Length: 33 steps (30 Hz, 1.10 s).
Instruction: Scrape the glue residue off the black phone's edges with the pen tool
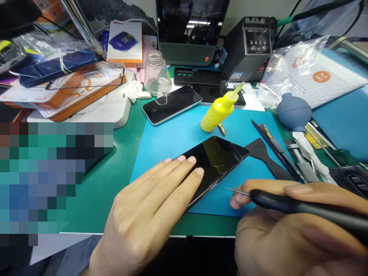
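A black phone (218,159) lies face up and slanted on the blue mat (172,142). My left hand (152,207) rests flat on the phone's near end, fingers stretched out and pressing it down. My right hand (287,230) is closed round a black-handled tool (301,209) whose thin metal tip (234,190) points left, just off the phone's near right edge and not touching it.
A yellow squeeze bottle (218,113) lies tipped behind the phone. A second phone (171,104), a glass jar (156,73) and a grey rubber blower (293,112) stand further back. A black spudger (266,157) and other tools lie at the right. Boxes pile up at left.
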Each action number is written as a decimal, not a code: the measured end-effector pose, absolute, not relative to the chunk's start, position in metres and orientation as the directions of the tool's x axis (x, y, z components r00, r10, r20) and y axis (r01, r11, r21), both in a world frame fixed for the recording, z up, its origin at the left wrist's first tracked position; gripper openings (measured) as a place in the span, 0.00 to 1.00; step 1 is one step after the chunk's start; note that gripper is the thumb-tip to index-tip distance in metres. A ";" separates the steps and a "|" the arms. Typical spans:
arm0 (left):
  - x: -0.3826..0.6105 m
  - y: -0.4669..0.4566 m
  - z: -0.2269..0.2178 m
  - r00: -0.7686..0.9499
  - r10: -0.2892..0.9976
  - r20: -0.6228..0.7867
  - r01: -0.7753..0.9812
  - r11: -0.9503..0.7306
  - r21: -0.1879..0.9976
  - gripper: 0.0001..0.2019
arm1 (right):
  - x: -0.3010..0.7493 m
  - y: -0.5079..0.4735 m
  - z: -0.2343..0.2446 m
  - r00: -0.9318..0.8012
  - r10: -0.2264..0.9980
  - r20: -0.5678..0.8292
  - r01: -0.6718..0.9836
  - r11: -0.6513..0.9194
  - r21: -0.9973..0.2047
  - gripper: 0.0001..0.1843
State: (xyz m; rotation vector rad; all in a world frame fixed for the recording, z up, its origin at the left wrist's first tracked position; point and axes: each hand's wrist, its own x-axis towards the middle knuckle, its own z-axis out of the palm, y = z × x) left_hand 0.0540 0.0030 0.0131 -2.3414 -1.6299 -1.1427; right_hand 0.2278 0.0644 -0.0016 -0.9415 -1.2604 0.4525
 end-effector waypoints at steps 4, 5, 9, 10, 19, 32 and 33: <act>0.053 0.002 0.007 0.102 0.797 0.595 0.811 -0.413 0.414 0.22 | 0.226 0.070 0.010 0.315 0.731 0.605 0.205 0.570 -0.796 0.27; 0.053 0.003 0.007 0.080 0.800 0.595 0.810 -0.400 0.429 0.22 | 0.226 0.071 0.013 0.323 0.723 0.611 0.204 0.578 -0.790 0.26; 0.057 0.007 0.008 0.010 0.786 0.618 0.820 -0.360 0.445 0.17 | 0.227 0.071 0.017 0.309 0.740 0.598 0.194 0.566 -0.801 0.22; 0.059 0.008 0.009 -0.012 0.783 0.622 0.824 -0.344 0.450 0.16 | 0.227 0.071 0.017 0.290 0.756 0.587 0.182 0.559 -0.809 0.21; 0.062 0.014 0.015 -0.221 0.780 0.585 0.814 -0.182 0.551 0.10 | 0.228 0.072 0.017 0.223 0.844 0.488 0.055 0.488 -0.871 0.17; 0.061 0.015 0.016 -0.410 0.816 0.406 0.651 -0.050 0.757 0.10 | 0.228 0.067 0.018 0.246 0.927 0.282 -0.006 0.292 -0.956 0.23; 0.060 0.014 0.017 -0.418 0.821 0.389 0.638 -0.040 0.769 0.10 | 0.226 0.066 0.019 0.255 0.930 0.265 -0.005 0.275 -0.961 0.23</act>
